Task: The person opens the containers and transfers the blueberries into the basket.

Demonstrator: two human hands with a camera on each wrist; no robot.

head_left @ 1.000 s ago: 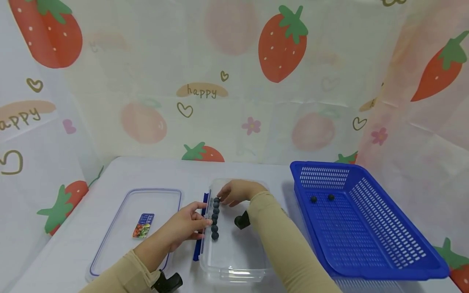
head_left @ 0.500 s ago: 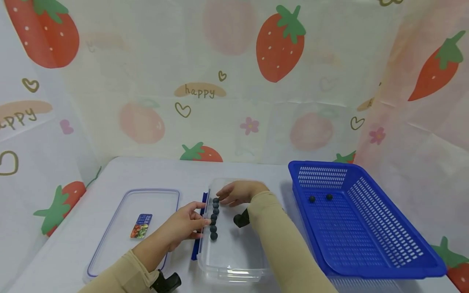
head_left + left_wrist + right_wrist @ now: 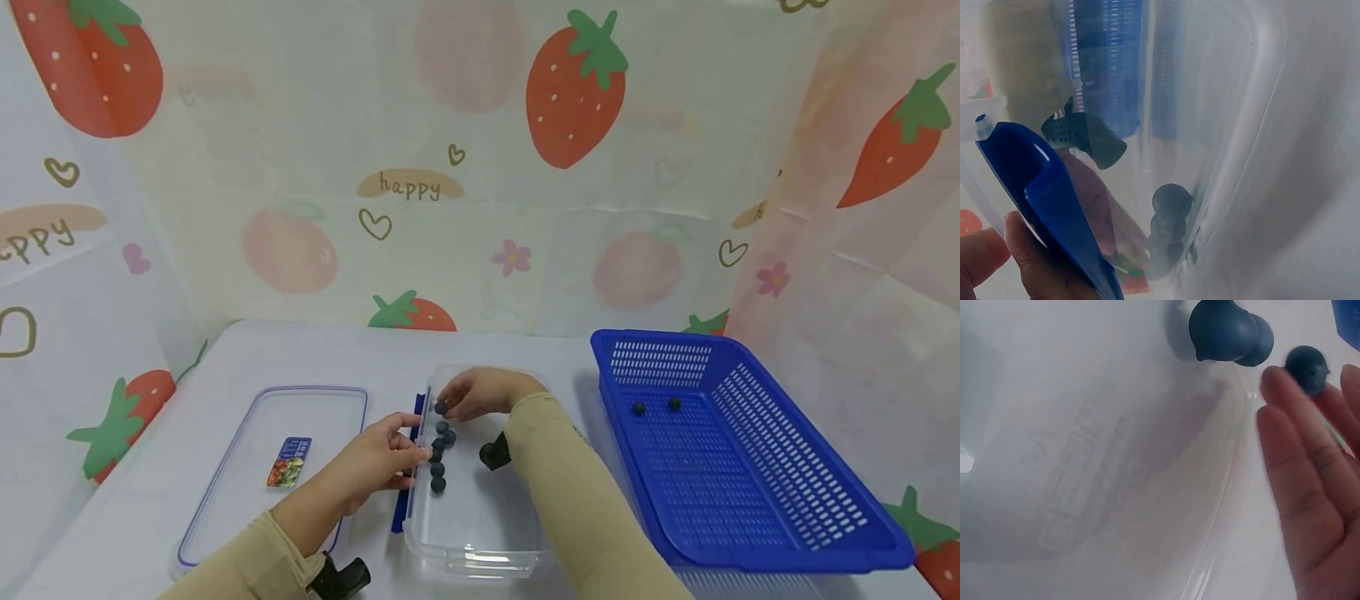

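In the head view a clear plastic box (image 3: 487, 517) stands mid-table, with several small dark balls (image 3: 438, 470) along its left side. My left hand (image 3: 378, 462) grips that side, thumb over the rim, beside a blue latch (image 3: 1054, 194). Over the box's far left corner, my right hand (image 3: 483, 393) pinches one dark ball (image 3: 1307, 370) at its fingertips. The ball has a small nub in the right wrist view. Two more balls (image 3: 1222, 331) sit close by there. Through the clear wall, the left wrist view shows stacked balls (image 3: 1171, 203).
To the right stands a blue mesh basket (image 3: 750, 558) with two dark balls (image 3: 674, 404) in it. A clear lid (image 3: 225, 533) bearing a printed label (image 3: 289, 462) lies on the left. Strawberry-patterned sheeting (image 3: 322, 125) surrounds the table.
The far end of the ball row has broken up: one ball sits apart at my right fingertips and another has shifted right. My left hand keeps its hold on the box.
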